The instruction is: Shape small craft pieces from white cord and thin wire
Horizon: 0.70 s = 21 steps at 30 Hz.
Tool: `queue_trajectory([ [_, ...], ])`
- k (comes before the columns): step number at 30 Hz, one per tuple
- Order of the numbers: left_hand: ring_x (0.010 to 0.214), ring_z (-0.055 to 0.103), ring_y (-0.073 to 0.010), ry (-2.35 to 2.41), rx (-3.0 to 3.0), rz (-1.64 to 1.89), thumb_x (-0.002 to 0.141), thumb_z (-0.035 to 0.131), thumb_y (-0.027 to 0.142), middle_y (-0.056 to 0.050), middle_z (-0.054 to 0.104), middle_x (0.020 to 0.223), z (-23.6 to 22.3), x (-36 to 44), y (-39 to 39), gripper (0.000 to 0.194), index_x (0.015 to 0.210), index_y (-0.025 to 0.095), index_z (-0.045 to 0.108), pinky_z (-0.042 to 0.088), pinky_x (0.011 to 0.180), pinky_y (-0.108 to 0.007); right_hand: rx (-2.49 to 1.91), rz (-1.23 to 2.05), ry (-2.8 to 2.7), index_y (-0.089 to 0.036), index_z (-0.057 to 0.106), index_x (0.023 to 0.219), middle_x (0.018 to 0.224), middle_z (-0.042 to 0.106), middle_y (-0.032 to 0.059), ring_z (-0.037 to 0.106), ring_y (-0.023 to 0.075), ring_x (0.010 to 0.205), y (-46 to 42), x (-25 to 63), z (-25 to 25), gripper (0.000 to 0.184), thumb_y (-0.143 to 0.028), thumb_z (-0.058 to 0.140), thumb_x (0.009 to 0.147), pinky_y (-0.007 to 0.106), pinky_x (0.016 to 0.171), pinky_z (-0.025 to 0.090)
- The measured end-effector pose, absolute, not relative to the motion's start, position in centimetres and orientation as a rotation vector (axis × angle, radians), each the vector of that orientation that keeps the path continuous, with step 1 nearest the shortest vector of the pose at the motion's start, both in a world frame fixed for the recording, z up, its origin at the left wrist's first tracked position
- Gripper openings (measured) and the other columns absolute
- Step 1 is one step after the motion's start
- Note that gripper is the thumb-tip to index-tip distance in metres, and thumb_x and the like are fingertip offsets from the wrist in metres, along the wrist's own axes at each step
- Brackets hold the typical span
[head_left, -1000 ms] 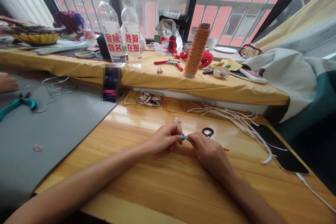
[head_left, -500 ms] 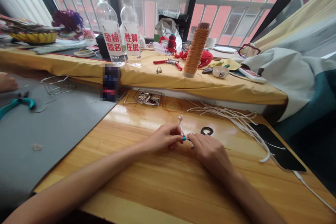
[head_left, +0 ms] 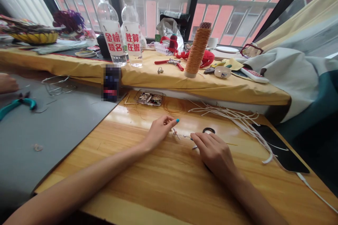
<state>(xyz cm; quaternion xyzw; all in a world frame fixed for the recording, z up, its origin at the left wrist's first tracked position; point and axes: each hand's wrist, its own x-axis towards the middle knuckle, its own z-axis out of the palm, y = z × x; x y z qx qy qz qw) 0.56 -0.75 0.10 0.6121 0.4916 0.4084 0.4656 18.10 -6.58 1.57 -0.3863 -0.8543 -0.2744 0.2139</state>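
My left hand (head_left: 160,130) is closed, its fingertips pinching a small white piece of cord or yarn work (head_left: 175,133) that hangs just below them. The thumb, with a blue nail, points out to the right. In the closed fingers of my right hand (head_left: 213,147) is a thin rod like a crochet hook (head_left: 232,144), its yellowish end sticking out to the right. Its tip points left towards the white piece; whether a strand links them is too small to tell. Scissors (head_left: 208,130) with black handles lie partly hidden under my right hand.
White cords (head_left: 232,116) and a black phone (head_left: 281,147) with a cable lie at the right. A clear box of small parts (head_left: 149,97) sits behind my hands. At the left are another person's hand (head_left: 7,83) and teal pliers (head_left: 18,104). An orange thread spool (head_left: 198,51) stands on the ledge.
My left hand has moved up and left, away from my right hand, and its thumb has stretched out. The white piece, upright before, now hangs lower and tilted. My right hand has barely moved.
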Motion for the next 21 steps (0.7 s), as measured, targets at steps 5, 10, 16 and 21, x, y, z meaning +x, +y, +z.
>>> queue_trajectory([
  [5, 0.057, 0.046, -0.0100, 1.208, 1.701, 0.905, 0.075, 0.044, 0.043, 0.002, 0.055, 0.062, 0.0, 0.7, -1.1, 0.031, 0.073, 0.016, 0.059, 0.033, 0.055, -0.020, -1.081, -0.788, -2.315, -0.011, 0.057, 0.088, 0.074, 0.062, 0.0076, 0.050, 0.0156, 0.067, -6.9, 18.2, 1.9, 0.027, -0.003, 0.032, 0.081, 0.028, 0.065, 0.035],
  [10, 0.065, 0.049, -0.0122, 1.163, 1.727, 0.863, 0.074, 0.046, 0.037, 0.000, 0.055, 0.063, -0.1, 0.5, -0.9, 0.027, 0.067, 0.014, 0.059, 0.035, 0.060, -0.021, -1.017, -0.780, -2.327, -0.009, 0.056, 0.090, 0.075, 0.061, 0.0087, 0.051, 0.0159, 0.067, -6.9, 18.2, 2.0, 0.027, -0.003, 0.032, 0.081, 0.028, 0.062, 0.035],
  [16, 0.077, 0.052, -0.0148, 1.022, 1.584, 0.912, 0.070, 0.053, 0.030, -0.003, 0.058, 0.072, 0.0, 0.3, -0.5, 0.020, 0.069, 0.013, 0.064, 0.037, 0.072, -0.022, -0.968, -0.571, -2.488, -0.013, 0.057, 0.080, 0.069, 0.057, 0.0050, 0.049, 0.0136, 0.060, -6.5, 17.8, 1.1, 0.018, -0.017, 0.040, 0.084, 0.024, 0.055, 0.034],
  [21, 0.074, 0.051, -0.0142, 0.969, 1.456, 0.961, 0.067, 0.058, 0.028, -0.002, 0.057, 0.069, 0.0, 0.3, -0.5, 0.017, 0.066, 0.014, 0.066, 0.037, 0.071, -0.022, -0.947, -0.443, -2.561, -0.011, 0.056, 0.086, 0.066, 0.054, 0.0041, 0.047, 0.0129, 0.059, -6.6, 17.7, 0.8, 0.021, -0.012, 0.035, 0.085, 0.023, 0.054, 0.033],
])
